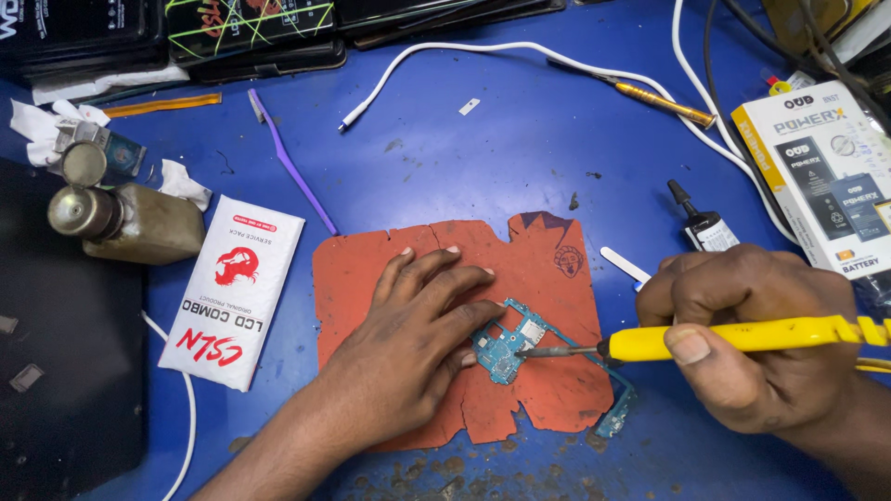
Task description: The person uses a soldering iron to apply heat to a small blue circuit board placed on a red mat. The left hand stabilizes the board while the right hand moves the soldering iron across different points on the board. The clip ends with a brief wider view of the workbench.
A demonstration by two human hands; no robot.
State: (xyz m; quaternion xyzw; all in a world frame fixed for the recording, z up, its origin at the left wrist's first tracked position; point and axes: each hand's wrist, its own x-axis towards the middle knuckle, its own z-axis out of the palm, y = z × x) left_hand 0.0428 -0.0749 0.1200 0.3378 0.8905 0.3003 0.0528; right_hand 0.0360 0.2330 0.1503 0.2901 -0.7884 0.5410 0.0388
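A small teal circuit board (509, 347) lies on a worn orange mat (362, 278) on the blue table. My left hand (418, 334) rests flat on the mat, fingers spread, its fingertips pressing the board's left edge. My right hand (752, 329) grips a yellow-handled soldering iron (742, 339) like a pen. Its metal tip (543, 352) touches the middle of the board. A thin part of the board (620, 408) runs off the mat's lower right corner.
A white flat package (232, 292) lies left of the mat, beside a metal-capped bottle (130, 221) and a purple tool (292, 167). A white cable (520, 51), a brass-handled tool (664, 104), a small black glue tube (701, 223) and a white battery box (821, 172) sit to the right and rear.
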